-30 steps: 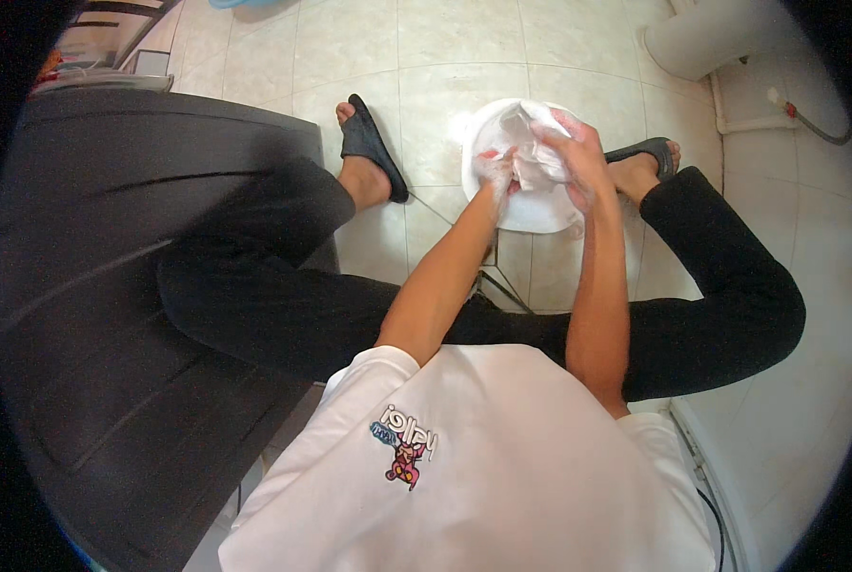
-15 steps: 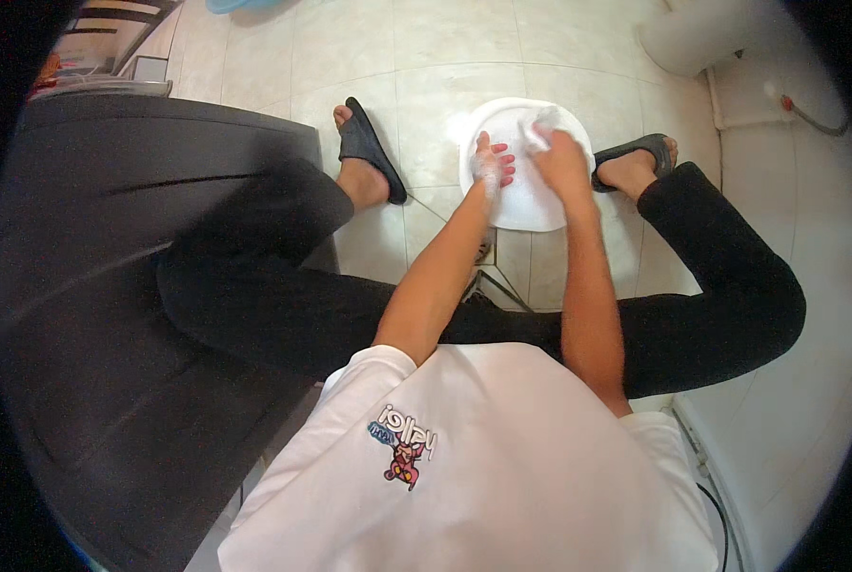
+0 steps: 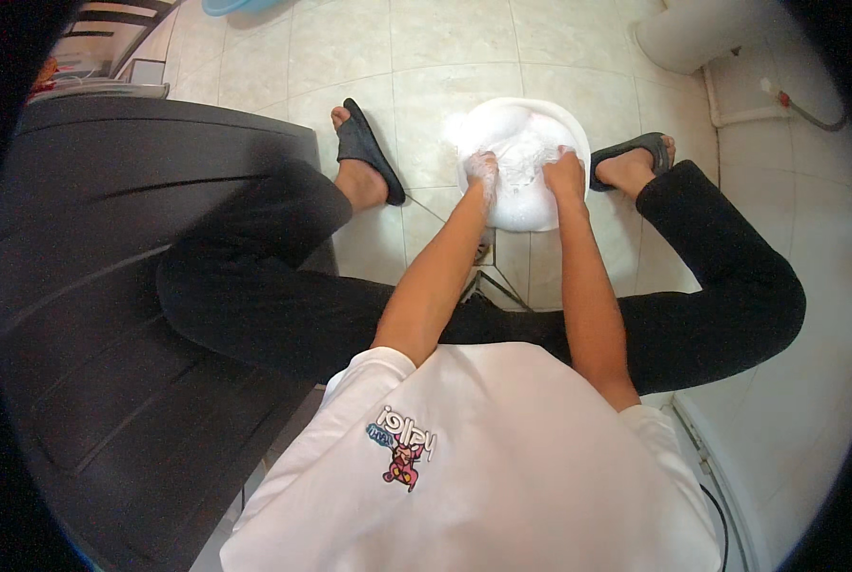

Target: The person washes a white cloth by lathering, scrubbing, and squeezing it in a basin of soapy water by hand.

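Note:
A round white basin [image 3: 578, 127] stands on the floor between my feet, filled with thick white suds [image 3: 524, 212]. At its left side my left hand [image 3: 483, 169] is closed, with foam on the fingers and wrist. My right hand [image 3: 563, 174] is closed at the right side. Between them stretches a wet, wrinkled white cloth [image 3: 523, 164], which both hands grip at its ends. Foam hides the cloth's lower part and its full shape.
Dark slippers are on my feet, left [image 3: 369, 148] and right [image 3: 636, 157]. A large dark ridged panel [image 3: 92, 267] fills the left. A floor drain [image 3: 483, 253] lies below the basin. A white pipe [image 3: 683, 38] and blue basin [image 3: 240, 5] are farther away.
My left hand has gone from open fingers to closed. The right hand has moved down and nearer. The cloth, bunched at my right hand before, now spans both hands over higher foam.

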### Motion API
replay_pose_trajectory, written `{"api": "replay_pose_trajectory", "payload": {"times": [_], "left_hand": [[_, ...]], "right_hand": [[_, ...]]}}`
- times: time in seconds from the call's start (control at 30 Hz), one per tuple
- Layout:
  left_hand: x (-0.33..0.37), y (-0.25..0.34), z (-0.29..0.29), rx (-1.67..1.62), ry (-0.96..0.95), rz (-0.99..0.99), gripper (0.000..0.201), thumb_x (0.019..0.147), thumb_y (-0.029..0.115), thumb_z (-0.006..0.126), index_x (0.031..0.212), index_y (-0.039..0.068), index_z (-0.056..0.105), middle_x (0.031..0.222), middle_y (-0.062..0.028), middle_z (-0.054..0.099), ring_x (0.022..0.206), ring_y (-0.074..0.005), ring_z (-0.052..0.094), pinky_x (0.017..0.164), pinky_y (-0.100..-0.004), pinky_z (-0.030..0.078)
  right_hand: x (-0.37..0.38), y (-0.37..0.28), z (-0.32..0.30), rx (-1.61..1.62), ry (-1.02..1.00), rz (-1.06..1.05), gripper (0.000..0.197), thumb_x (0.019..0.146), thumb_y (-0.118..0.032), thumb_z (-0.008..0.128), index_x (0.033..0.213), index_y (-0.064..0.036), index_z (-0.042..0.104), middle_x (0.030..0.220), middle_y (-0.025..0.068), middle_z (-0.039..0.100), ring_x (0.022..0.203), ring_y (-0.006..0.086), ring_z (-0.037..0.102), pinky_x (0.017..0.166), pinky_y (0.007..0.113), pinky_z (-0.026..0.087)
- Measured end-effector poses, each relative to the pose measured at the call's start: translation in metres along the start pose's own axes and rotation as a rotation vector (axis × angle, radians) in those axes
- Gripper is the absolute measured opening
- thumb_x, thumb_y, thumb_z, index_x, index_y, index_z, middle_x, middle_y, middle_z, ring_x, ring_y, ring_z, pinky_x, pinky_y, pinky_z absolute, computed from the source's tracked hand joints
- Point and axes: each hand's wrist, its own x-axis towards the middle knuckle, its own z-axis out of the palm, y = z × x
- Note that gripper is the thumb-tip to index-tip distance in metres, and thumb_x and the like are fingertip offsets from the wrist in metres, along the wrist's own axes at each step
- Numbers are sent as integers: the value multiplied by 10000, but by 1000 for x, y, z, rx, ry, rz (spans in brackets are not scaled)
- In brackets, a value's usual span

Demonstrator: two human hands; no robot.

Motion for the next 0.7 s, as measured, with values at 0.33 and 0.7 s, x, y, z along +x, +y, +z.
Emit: {"api": "replay_pose_trajectory", "payload": {"times": [0.33, 0.7], "left_hand": [[-81, 57, 82, -98, -196, -424, 473, 959, 349, 363, 1268, 12, 483, 1166, -176, 585, 1030, -297, 599, 888, -446, 503], [-66, 105, 55, -406, -492, -468, 654, 895, 603, 418, 1218, 51, 551, 1109, -160, 611, 1032, -321, 578, 941, -465, 439]], "right_hand": [[37, 91, 54, 392, 26, 204, 597, 669, -142, 711, 1208, 44, 537, 1106, 248, 624, 1046, 354, 605, 908, 378, 460], [-53, -53, 23, 339, 49, -338, 522, 757, -314, 640, 1127, 48, 571, 1022, 263, 635, 963, 388, 617, 853, 402, 465]]}}
